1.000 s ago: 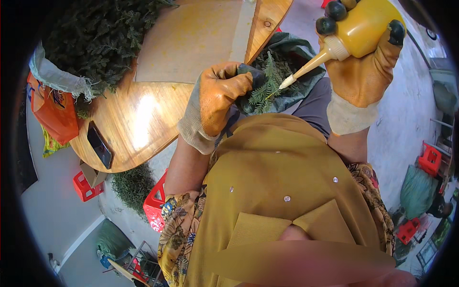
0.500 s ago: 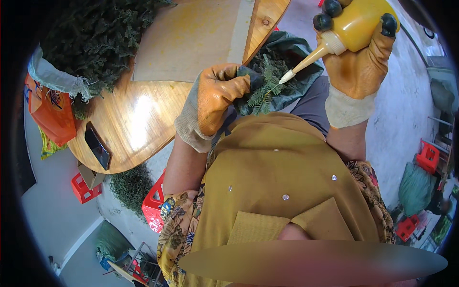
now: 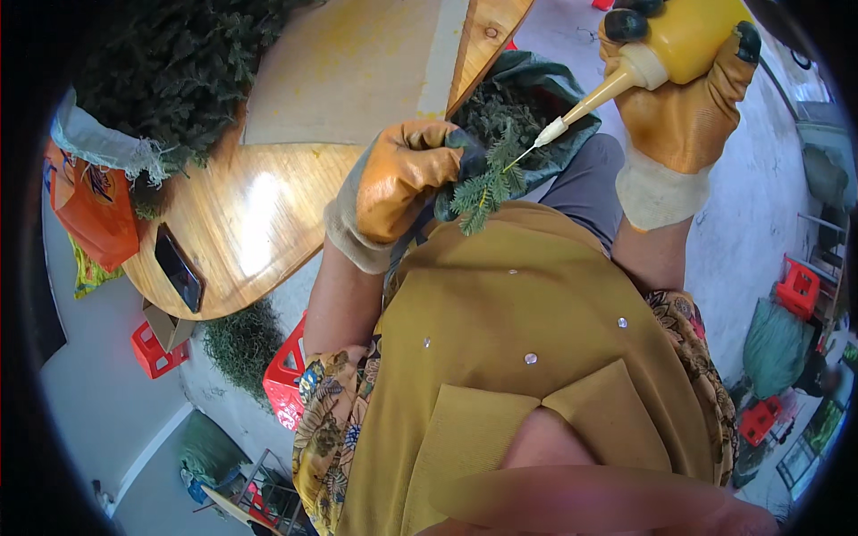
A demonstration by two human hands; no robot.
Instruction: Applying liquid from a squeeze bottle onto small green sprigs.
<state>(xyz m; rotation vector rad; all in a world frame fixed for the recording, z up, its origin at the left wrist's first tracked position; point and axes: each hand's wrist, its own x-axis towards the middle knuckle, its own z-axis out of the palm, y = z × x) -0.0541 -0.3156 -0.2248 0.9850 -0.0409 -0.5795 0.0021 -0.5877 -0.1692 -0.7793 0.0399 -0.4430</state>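
My left hand [image 3: 407, 179], in an orange glove with dark fingertips and a pale cuff, pinches a green conifer sprig [image 3: 487, 192] in front of my body. A yellow squeeze bottle [image 3: 688, 40] with a long pale nozzle is gripped in my right hand [image 3: 684, 116], which wears a matching glove. The bottle tilts down to the left. From its white tip a thin pale line reaches the sprig; whether it is a needle or a strand of liquid I cannot tell. Behind the sprig, a dark green bag [image 3: 572, 85] gapes open, with more sprigs inside.
On the wooden table [image 3: 295, 192] lie a beige board [image 3: 349, 71] with yellow specks, a heap of conifer branches [image 3: 170, 80] and a phone [image 3: 179, 268]. An orange bag [image 3: 89, 214] hangs at the table's left edge. Red stools [image 3: 286, 380] and loose greenery [image 3: 246, 348] stand below.
My right hand has shifted slightly right with the bottle, drawing the nozzle back from the sprig. The sprig has come slightly nearer my body, and the thin line now shows more clearly.
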